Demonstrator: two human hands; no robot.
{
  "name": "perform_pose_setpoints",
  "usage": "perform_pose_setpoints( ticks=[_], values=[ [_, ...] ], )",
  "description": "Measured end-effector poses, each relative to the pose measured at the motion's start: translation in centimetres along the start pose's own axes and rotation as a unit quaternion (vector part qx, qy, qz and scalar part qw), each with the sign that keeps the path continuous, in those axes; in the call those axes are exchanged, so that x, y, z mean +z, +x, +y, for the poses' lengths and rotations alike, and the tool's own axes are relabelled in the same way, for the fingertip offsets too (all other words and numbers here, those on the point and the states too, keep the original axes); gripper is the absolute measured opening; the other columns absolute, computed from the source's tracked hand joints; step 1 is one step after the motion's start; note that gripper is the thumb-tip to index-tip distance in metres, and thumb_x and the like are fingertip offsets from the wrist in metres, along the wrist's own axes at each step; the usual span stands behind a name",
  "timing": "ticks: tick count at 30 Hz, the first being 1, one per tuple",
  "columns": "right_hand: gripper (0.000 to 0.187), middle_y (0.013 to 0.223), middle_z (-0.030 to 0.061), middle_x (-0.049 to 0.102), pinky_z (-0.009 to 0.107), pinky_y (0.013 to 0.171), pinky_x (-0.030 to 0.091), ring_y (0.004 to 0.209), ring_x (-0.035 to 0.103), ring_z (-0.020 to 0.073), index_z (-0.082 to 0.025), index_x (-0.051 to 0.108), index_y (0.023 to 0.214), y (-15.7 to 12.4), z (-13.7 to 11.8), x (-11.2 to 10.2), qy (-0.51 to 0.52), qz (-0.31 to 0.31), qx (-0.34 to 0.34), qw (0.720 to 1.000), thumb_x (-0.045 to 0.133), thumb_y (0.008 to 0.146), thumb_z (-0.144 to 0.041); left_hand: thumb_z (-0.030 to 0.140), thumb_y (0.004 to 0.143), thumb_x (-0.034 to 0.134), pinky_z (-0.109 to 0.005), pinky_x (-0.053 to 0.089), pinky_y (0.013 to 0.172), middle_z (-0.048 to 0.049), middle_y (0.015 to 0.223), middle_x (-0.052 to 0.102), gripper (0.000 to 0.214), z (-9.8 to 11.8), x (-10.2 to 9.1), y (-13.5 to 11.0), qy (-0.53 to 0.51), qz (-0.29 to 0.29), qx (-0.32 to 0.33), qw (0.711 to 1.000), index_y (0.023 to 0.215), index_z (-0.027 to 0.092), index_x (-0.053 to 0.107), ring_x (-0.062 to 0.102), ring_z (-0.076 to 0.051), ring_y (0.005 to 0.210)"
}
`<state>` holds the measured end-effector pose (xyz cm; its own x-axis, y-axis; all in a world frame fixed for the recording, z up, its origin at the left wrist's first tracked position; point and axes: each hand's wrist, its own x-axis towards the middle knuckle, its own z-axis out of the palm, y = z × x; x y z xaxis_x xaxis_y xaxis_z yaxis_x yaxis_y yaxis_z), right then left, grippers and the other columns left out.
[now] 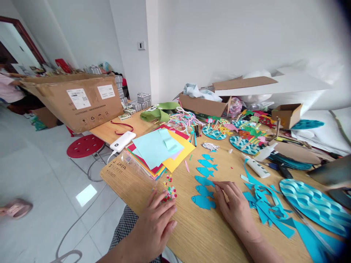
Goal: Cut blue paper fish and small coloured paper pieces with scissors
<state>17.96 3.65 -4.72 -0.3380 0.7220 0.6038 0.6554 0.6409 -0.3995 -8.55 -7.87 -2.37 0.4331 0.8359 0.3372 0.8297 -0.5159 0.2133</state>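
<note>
My left hand point(154, 223) lies flat on the wooden table point(203, 237), fingers spread, its fingertips at a small heap of coloured paper dots point(169, 192). My right hand point(235, 207) rests palm down with fingers stretched toward a column of several blue paper fish point(204, 181); its fingertips touch the lowest fish. Neither hand holds anything.
A stack of coloured paper sheets point(157, 149), a white power bank point(123, 141), a glue bottle point(256, 166), blue paper scraps point(267, 208) and wavy blue discs point(315, 206) lie around. Cardboard boxes point(78, 100) stand at the far end. A red stool point(85, 145) is beside the table.
</note>
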Motion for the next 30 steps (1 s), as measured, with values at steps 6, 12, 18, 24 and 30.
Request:
perform_pose_setpoints(
  ticks=[6,12,18,24,30],
  values=[
    [0.014,0.086,0.0089,0.064,0.038,0.068,0.049,0.079,0.059,0.0233,-0.018,0.061,0.099,0.15,-0.14,-0.03,0.001,0.0,-0.006,1.0,0.047,0.095,-0.021,0.021,0.092,0.048,-0.057,0.041,0.106,-0.0099,0.127,0.062,0.036,-0.42,0.39,-0.27,0.01,0.035,-0.054,0.998,0.127,0.015,0.055,0.046,-0.029,0.128],
    [0.015,0.087,0.0091,0.065,0.038,0.068,0.049,0.079,0.059,0.0233,-0.017,0.061,0.098,0.16,-0.28,-0.12,0.0,0.0,-0.007,1.0,0.047,0.095,-0.022,0.02,0.092,0.046,-0.057,0.039,0.107,-0.006,0.128,0.061,0.029,-0.22,0.22,-0.14,-0.018,0.016,-0.053,0.998,0.117,0.021,0.062,0.044,-0.027,0.129],
    [0.015,0.086,0.009,0.064,0.037,0.069,0.049,0.079,0.059,0.0227,-0.017,0.061,0.099,0.01,-0.11,-0.11,0.001,-0.003,-0.004,1.0,0.047,0.096,-0.022,0.024,0.093,0.047,-0.058,0.039,0.106,-0.0088,0.133,0.056,0.028,-0.43,0.3,-0.23,0.008,0.002,-0.047,0.999,0.117,0.023,0.062,0.041,-0.029,0.132],
    [0.014,0.086,0.0087,0.064,0.037,0.068,0.049,0.079,0.058,0.0225,-0.017,0.06,0.098,-0.05,-0.07,-0.17,0.0,-0.005,-0.01,1.0,0.047,0.096,-0.021,0.028,0.094,0.046,-0.056,0.041,0.106,-0.0095,0.14,0.05,0.032,-0.59,0.46,-0.34,0.025,-0.014,-0.048,0.998,0.123,0.023,0.059,0.037,-0.03,0.135],
    [0.013,0.086,0.0086,0.064,0.037,0.068,0.049,0.079,0.058,0.0229,-0.018,0.06,0.098,-0.04,0.02,0.04,-0.003,-0.004,-0.009,1.0,0.047,0.096,-0.021,0.032,0.093,0.048,-0.05,0.045,0.104,-0.0094,0.141,0.05,0.041,-0.84,0.77,-0.53,0.041,0.018,-0.077,0.996,0.133,0.021,0.05,0.037,-0.028,0.135]
  ],
)
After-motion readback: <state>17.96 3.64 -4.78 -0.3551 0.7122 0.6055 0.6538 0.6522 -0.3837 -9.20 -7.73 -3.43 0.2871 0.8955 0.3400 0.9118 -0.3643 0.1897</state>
